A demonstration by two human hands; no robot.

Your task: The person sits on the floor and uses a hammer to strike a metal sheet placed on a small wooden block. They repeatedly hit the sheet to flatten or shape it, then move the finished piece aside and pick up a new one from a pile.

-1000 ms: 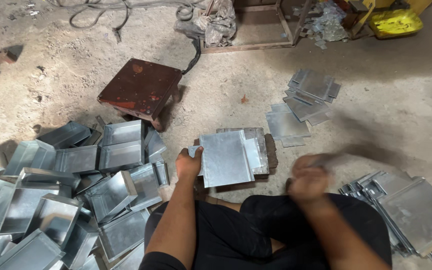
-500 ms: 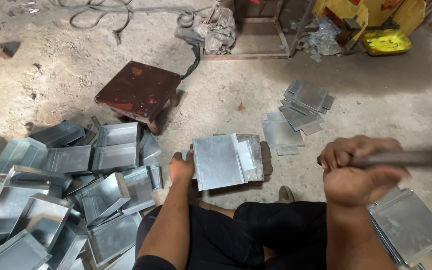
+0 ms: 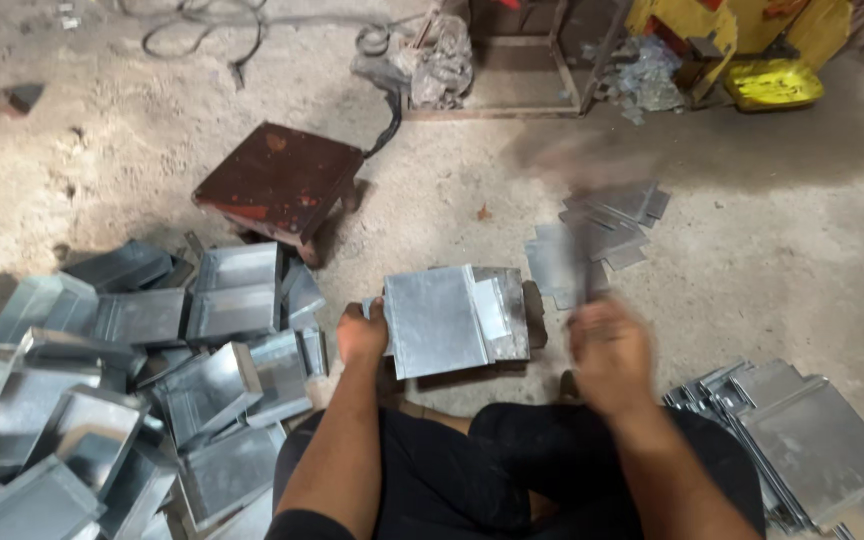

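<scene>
My left hand [image 3: 362, 335] grips the left edge of a flat galvanised metal sheet [image 3: 442, 318] that lies on a dark block on the sandy floor in front of my knees. My right hand [image 3: 607, 345] is blurred with motion to the right of the sheet, closed around a thin tool handle [image 3: 588, 270] that points up and away; its head is smeared and I cannot make it out.
Several folded metal trays [image 3: 122, 370] are heaped at the left. Flat cut sheets [image 3: 812, 440] are stacked at the lower right, more lie loose [image 3: 602, 230] beyond the workpiece. A low rusty stool [image 3: 277, 180] stands behind. A yellow container [image 3: 772, 85] sits at the top right.
My right hand has swung from the far right inward toward the sheet, with the tool handle turning from sideways to pointing upward. The left hand stays on the sheet.
</scene>
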